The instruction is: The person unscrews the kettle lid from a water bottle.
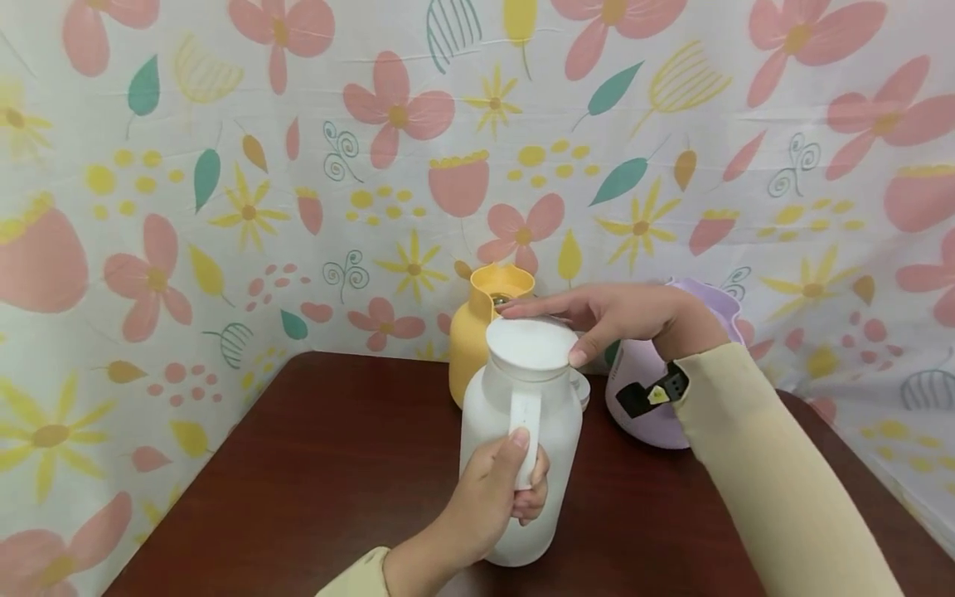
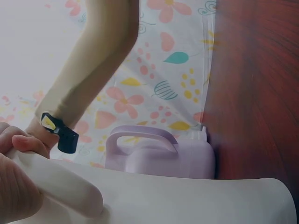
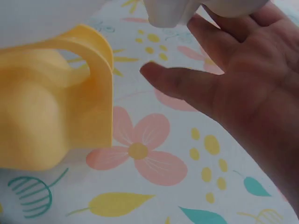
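Observation:
A white jug [image 1: 522, 448] stands upright on the dark table, its round lid [image 1: 531, 344] seated on the mouth. The left hand [image 1: 485, 497] grips the jug's handle [image 1: 526, 423], thumb along its near side. In the left wrist view, the jug's pale body [image 2: 187, 198] runs sideways along the bottom. Over the lid lies the right hand [image 1: 627, 315], fingers stretched across the top and the thumb at the rim. The right wrist view shows that hand [image 3: 252, 70] from below, with fingers extended and fingertips by a white edge [image 3: 170, 11].
Behind the white jug stands a yellow jug [image 1: 468, 340] with an uncovered mouth. A purple jug [image 1: 645, 390] is at the right, partly behind the right forearm. A small white round part [image 1: 582, 390] shows beside the white jug. Flowered cloth [image 1: 395, 207] hangs behind the brown table [image 1: 336, 464].

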The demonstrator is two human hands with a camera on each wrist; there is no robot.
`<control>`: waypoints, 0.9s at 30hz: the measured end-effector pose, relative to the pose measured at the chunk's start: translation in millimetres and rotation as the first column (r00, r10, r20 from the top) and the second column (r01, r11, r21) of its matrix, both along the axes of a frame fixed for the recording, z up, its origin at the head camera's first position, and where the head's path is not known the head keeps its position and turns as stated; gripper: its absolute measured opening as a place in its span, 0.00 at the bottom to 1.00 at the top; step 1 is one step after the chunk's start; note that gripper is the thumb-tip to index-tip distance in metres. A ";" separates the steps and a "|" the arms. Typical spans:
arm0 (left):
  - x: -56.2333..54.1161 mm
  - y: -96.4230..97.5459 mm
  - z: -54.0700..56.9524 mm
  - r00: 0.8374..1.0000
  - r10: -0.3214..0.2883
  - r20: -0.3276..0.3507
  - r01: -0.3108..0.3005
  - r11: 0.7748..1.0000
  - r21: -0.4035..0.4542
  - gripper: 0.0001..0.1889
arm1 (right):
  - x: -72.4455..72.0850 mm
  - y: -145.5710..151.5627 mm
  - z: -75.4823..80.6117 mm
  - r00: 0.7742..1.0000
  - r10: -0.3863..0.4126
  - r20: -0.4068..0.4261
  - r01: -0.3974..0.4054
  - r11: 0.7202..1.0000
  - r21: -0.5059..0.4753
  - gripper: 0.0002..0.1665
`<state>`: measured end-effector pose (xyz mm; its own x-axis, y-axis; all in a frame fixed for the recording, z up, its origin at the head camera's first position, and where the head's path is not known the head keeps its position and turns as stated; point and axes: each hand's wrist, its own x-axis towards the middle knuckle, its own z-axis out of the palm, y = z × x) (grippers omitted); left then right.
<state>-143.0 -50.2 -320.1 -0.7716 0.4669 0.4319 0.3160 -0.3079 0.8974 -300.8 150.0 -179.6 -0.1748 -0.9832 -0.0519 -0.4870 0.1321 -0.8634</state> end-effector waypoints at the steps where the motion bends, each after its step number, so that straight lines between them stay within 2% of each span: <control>1: -0.4 0.3 -0.2 1.000 0.001 0.001 -0.001 1.000 -0.002 0.28 | -1.0 0.2 1.8 1.000 0.015 0.000 -0.015 1.000 0.008 0.41; 4: -1.2 0.4 -0.5 1.000 0.006 0.006 -0.006 1.000 -0.006 0.28 | -2.1 0.9 3.3 0.999 0.039 0.009 -0.039 0.999 0.001 0.41; 6: -1.3 0.1 -0.4 1.000 0.006 0.009 -0.006 1.000 -0.005 0.28 | 0.3 2.7 2.1 1.000 0.008 0.010 -0.008 0.999 -0.048 0.42; 7: -1.4 0.0 -0.3 1.000 0.006 0.007 -0.006 1.000 -0.003 0.28 | 4.8 3.5 1.7 0.999 -0.048 -0.002 0.048 0.995 -0.084 0.42; 8: -1.3 -0.3 -0.5 1.000 0.003 0.006 -0.003 1.000 0.000 0.29 | 11.5 3.3 1.0 0.990 -0.137 -0.025 0.133 0.983 -0.125 0.42; 9: -1.1 -0.5 -0.5 1.000 0.002 0.005 -0.002 1.000 0.002 0.29 | 20.2 2.7 0.0 0.964 -0.257 -0.070 0.242 0.955 -0.171 0.42; 10: -0.9 -0.8 -0.5 1.000 0.000 0.003 0.000 1.000 0.006 0.29 | 29.9 1.4 -1.9 0.913 -0.390 -0.116 0.359 0.907 -0.220 0.43; 11: -0.8 -1.1 -0.6 1.000 -0.002 -0.001 0.002 1.000 0.009 0.29 | 41.2 -1.3 -4.7 0.835 -0.525 -0.166 0.474 0.838 -0.270 0.44; 13: -0.7 -1.8 -0.9 1.000 -0.004 -0.006 0.004 1.000 0.015 0.30 | 65.3 -9.1 -15.1 0.648 -0.734 -0.202 0.652 0.672 -0.351 0.43; 14: -0.6 -2.2 -1.2 1.000 -0.006 -0.007 0.006 1.000 0.018 0.30 | 75.6 -14.2 -22.7 0.561 -0.801 -0.210 0.705 0.595 -0.386 0.45; 15: -0.7 -2.6 -1.4 1.000 -0.006 -0.009 0.006 1.000 0.021 0.30 | 84.4 -18.9 -31.4 0.493 -0.845 -0.208 0.733 0.532 -0.424 0.47; 16: -1.0 -2.9 -1.7 1.000 -0.008 -0.012 0.008 1.000 0.024 0.30 | 92.0 -23.9 -40.3 0.449 -0.872 -0.194 0.742 0.485 -0.462 0.50; 17: -1.4 -3.1 -2.1 1.000 -0.011 -0.014 0.011 1.000 0.027 0.30 | 99.2 -28.8 -48.7 0.419 -0.894 -0.162 0.748 0.440 -0.496 0.52; 19: -1.9 -3.1 -2.2 1.000 -0.017 -0.016 0.018 0.999 0.029 0.31 | 109.2 -37.6 -63.4 0.378 -0.920 -0.102 0.743 0.368 -0.559 0.56; 21: -2.5 -2.7 -2.5 1.000 -0.022 -0.020 0.023 0.999 0.028 0.31 | 115.4 -45.0 -73.2 0.344 -0.936 -0.072 0.740 0.318 -0.593 0.60; 23: -2.6 -2.3 -2.4 1.000 -0.025 -0.019 0.026 0.999 0.025 0.31 | 119.3 -50.9 -78.0 0.316 -0.947 -0.062 0.750 0.289 -0.595 0.62; 27: -2.8 -1.6 -3.6 1.000 -0.023 -0.018 0.023 0.999 0.029 0.31 | 122.7 -58.2 -79.7 0.276 -0.957 -0.084 0.791 0.276 -0.547 0.59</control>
<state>-145.8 -51.9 -323.6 -0.7529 0.4713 0.4594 0.3244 -0.3416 0.8821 -178.2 91.8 -259.3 -0.8539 -0.1083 0.5090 -0.5020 0.4292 -0.7509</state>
